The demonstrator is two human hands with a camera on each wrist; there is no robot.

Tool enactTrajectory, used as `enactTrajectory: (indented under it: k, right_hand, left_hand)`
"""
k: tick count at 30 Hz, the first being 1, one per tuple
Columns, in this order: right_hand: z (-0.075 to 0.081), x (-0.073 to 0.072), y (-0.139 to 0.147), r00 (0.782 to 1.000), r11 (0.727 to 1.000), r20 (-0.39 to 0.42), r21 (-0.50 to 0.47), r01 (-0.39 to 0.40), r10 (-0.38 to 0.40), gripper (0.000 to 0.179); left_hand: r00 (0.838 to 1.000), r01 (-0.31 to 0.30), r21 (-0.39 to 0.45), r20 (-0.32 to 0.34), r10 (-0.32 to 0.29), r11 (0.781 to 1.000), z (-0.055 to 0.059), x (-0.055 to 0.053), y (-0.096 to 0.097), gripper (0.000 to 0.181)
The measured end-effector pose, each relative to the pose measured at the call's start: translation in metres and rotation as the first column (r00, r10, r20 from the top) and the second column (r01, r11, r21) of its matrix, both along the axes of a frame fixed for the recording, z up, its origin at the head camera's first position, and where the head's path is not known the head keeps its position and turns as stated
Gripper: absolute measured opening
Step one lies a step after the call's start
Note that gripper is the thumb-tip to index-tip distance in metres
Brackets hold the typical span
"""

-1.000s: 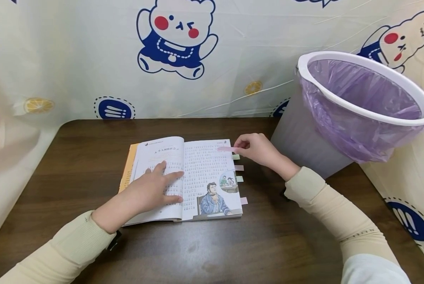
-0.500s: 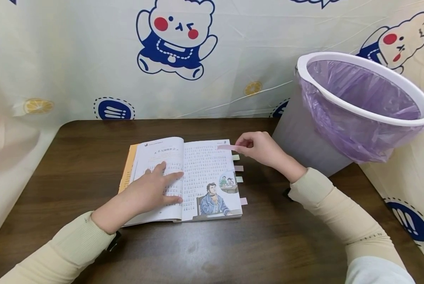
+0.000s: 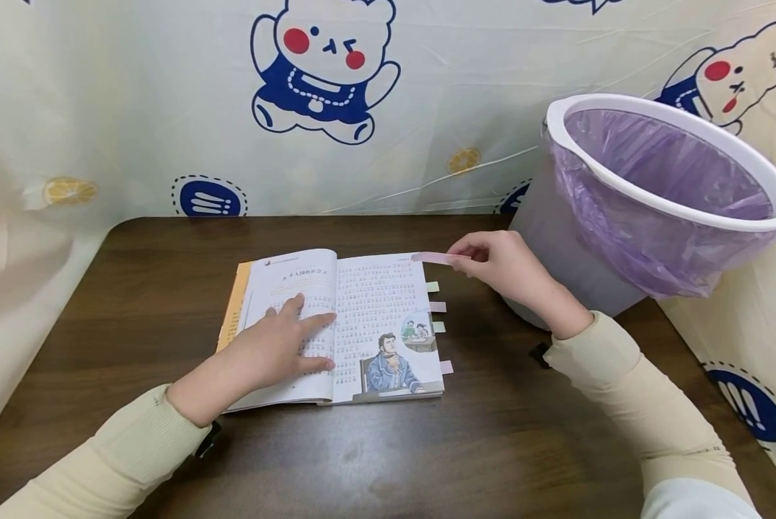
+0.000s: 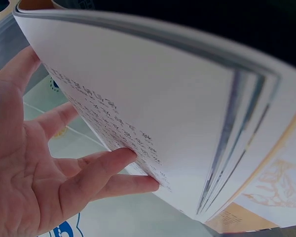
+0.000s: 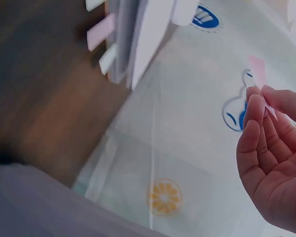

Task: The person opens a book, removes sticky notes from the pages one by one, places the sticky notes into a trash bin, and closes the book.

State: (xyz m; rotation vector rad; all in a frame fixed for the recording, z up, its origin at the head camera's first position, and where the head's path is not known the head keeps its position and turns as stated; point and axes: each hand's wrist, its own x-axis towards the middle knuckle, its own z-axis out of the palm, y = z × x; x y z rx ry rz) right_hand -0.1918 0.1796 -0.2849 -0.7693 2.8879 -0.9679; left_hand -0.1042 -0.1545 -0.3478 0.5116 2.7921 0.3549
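Observation:
An open book lies on the dark wooden table, printed text on both pages and a drawing of a seated man at the lower right. My left hand rests on its left page with fingers spread; the left wrist view shows the fingertips against the printed page. My right hand pinches a pink sticky tab between thumb and index finger at the book's upper right corner. In the right wrist view the pink strip sticks out past both sides of the fingertips.
Several pink and green tabs stick out from the book's right edge. A grey trash bin with a white rim and purple liner stands right of my right hand. Behind the table hangs a bear-printed cloth.
My right hand has moved right and slightly up with the pink sticky tab, drawing it from over the right page toward the page's corner. My left hand has stayed in place.

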Motion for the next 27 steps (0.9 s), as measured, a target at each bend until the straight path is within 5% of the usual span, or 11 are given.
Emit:
enactTrajectory:
  k: [27]
  right_hand:
    - [0.055, 0.041, 0.036, 0.956, 0.998, -0.292, -0.048, 0.029, -0.042, 0.014]
  left_hand:
    - [1.0, 0.0, 0.003, 0.002, 0.0, 1.0, 0.002, 0.0, -0.001, 0.073]
